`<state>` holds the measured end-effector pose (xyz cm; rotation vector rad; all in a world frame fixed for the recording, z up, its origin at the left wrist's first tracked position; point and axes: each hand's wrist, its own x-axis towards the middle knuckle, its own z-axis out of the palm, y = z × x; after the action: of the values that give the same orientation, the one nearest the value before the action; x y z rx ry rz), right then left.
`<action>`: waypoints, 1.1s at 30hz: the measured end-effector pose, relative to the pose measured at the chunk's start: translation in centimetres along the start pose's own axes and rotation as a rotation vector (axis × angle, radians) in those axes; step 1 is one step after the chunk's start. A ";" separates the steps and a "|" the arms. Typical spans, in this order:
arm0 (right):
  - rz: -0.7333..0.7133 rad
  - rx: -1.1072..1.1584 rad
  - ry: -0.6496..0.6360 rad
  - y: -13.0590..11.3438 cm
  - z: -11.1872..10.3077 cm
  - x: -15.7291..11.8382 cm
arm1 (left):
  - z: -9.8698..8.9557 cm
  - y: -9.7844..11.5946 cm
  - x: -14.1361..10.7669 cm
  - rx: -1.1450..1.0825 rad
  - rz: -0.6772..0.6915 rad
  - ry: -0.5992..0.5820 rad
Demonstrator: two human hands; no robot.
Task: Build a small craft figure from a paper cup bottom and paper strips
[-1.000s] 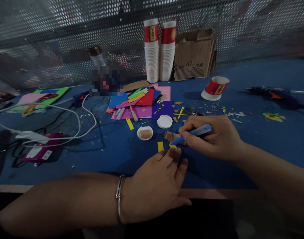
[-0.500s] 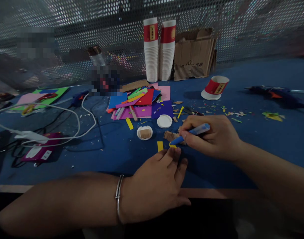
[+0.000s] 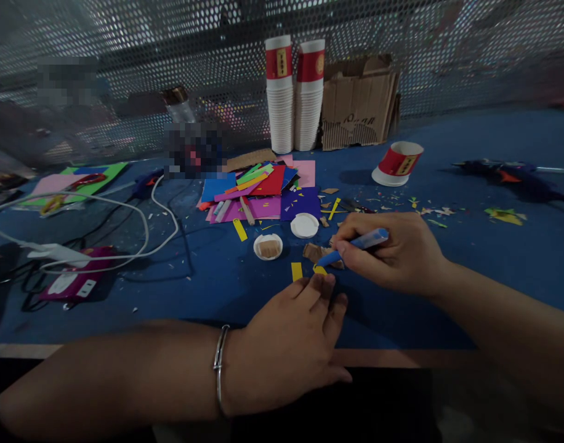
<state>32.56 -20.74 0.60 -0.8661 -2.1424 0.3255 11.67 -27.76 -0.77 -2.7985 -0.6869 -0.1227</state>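
Note:
My right hand (image 3: 393,255) is closed round a blue felt-tip pen (image 3: 362,243), whose tip points down and left at a small yellow paper piece (image 3: 319,269). A dark line shows near that piece's upper edge. Whether the tip touches the paper is hard to tell. My left hand (image 3: 294,338) lies flat on the table's near side, fingers stretched out, with its fingertips on the near end of the same piece. Left of it is another yellow paper strip (image 3: 297,271), partly behind the fingers. Torn brown cardboard (image 3: 313,251) lies just beyond the pen.
Beyond my hands lie two white paper discs, one bearing cardboard (image 3: 269,248), one plain (image 3: 305,226). Coloured paper (image 3: 263,184) is piled behind them. Stacked paper cups (image 3: 280,117), a cardboard box (image 3: 358,111) and a single cup (image 3: 399,163) stand farther back. Cables and a purple power strip (image 3: 81,274) lie left.
The pen tip has shifted very slightly, and the dark line on the yellow piece shows more clearly. My left hand stays in place.

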 end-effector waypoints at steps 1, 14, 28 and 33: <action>0.000 -0.002 -0.003 0.0 0.0 0.0 | 0.0 0.0 0.0 -0.001 -0.002 -0.003; 0.004 0.005 -0.007 0.1 -0.1 -0.1 | -0.2 -0.1 0.0 -0.003 0.002 -0.025; 0.012 0.004 0.021 -0.1 -0.1 -0.2 | -0.1 0.0 0.1 -0.011 0.000 -0.060; 0.010 0.013 0.010 -0.1 -0.2 -0.1 | -0.2 -0.1 0.1 -0.006 0.002 -0.054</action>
<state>32.70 -20.90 0.69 -0.8695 -2.1252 0.3385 11.70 -27.66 -0.55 -2.8176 -0.6979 -0.0496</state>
